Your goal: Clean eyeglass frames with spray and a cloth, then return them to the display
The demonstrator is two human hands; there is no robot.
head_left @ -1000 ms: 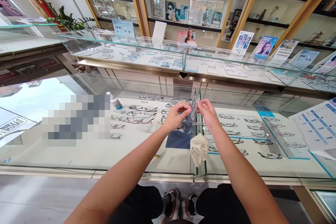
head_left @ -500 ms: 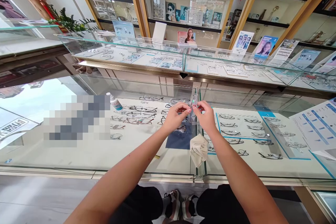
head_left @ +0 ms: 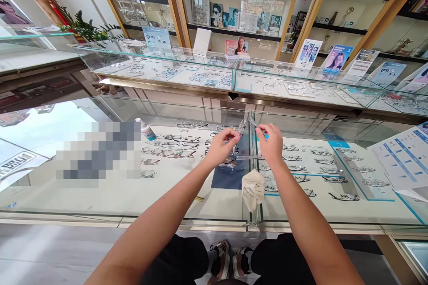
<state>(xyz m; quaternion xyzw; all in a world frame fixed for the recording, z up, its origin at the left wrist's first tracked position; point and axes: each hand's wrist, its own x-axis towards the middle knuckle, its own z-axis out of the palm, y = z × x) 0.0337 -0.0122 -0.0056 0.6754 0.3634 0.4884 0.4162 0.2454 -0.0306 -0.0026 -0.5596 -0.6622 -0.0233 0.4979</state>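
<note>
A pair of clear-framed eyeglasses (head_left: pixel 243 125) is held up over the glass counter, between my two hands. My left hand (head_left: pixel 222 146) pinches the frame near the lenses with thumb and fingers. My right hand (head_left: pixel 270 143) has its fingertips closed on one temple arm, which angles out from the frame. What seems to be the other arm extends low toward my right wrist. Just below the hands, a crumpled beige cloth (head_left: pixel 253 189) lies on the glass over the counter seam. A dark blue mat (head_left: pixel 224 179) shows beneath my left hand.
A white spray bottle (head_left: pixel 146 130) stands on the glass counter (head_left: pixel 174 207) to the left. Rows of eyeglasses (head_left: pixel 180 146) fill the display under the glass. A printed leaflet (head_left: pixel 403 160) stands at the right. A second display case (head_left: pixel 160 82) runs across behind.
My hands have moved apart, the right one shifting to the right. The eyeglasses, narrow and bunched between my fingers before, are now spread, with an arm swung outward.
</note>
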